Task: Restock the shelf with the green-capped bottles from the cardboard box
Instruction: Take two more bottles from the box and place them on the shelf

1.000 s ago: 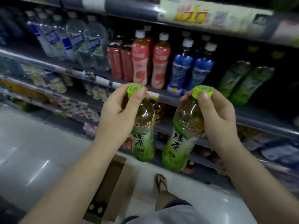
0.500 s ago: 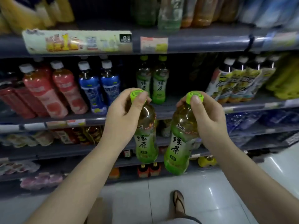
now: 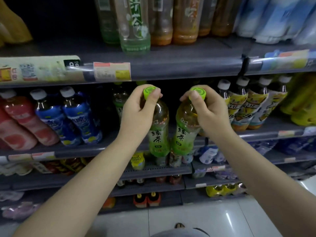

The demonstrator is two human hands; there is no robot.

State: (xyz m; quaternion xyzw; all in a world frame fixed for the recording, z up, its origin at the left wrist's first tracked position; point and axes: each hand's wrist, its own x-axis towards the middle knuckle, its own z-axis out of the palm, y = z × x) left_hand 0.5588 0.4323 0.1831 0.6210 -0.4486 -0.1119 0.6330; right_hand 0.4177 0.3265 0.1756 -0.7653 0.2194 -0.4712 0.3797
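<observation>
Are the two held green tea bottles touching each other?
Cannot tell. In the head view the left-hand bottle and right-hand bottle nearly meet at their lower labels, with a dark sliver above; contact isn't plainly shown.

A shop: tiered shelves (image 3: 171, 69) of bottled drinks (image 3: 77, 117) with price tags (image 3: 112, 71).

Dim aisle on my feed: glare streaks the floor (image 3: 227, 218) lower right, shelves (image 3: 171, 65) bow at frame edges, labels blur.

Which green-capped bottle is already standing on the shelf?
The partly hidden green-capped bottle behind the left hand, beside the blue bottles; the other two are held by their necks.
</observation>
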